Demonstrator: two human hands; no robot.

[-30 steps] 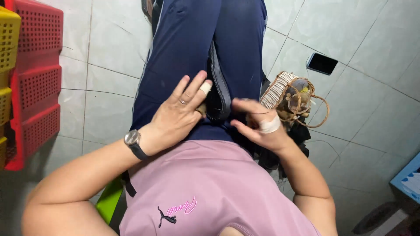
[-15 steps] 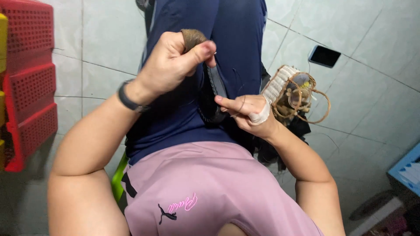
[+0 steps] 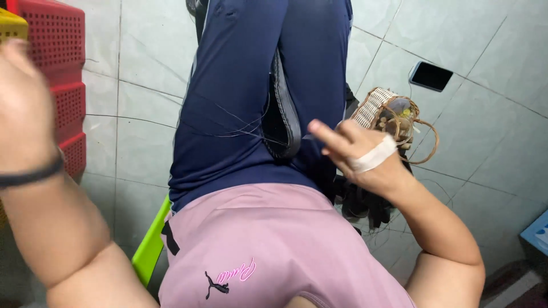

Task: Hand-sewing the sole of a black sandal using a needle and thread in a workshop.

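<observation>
My left hand (image 3: 23,97) is raised at the far left, blurred, its back toward the camera, with a dark watch strap on the wrist. What it holds is hidden. My right hand (image 3: 357,154), with a white bandage around one finger, rests by my right thigh, its fingers pinched on thin dark fibres (image 3: 240,128). The fibres stretch across my navy trousers (image 3: 228,102). A dark curved strap-like piece (image 3: 285,120) lies between my thighs, just left of the right hand.
A small woven basket (image 3: 382,111) with a looped handle sits on the tiled floor beside my right hand, with a black phone (image 3: 431,76) beyond it. Red perforated crates (image 3: 57,63) stand stacked at the left. A green seat edge (image 3: 149,245) shows below me.
My left hand has swung from above my lap up and out to the far left. The brown tuft it pinched is out of sight. My right hand has stayed beside the thigh.
</observation>
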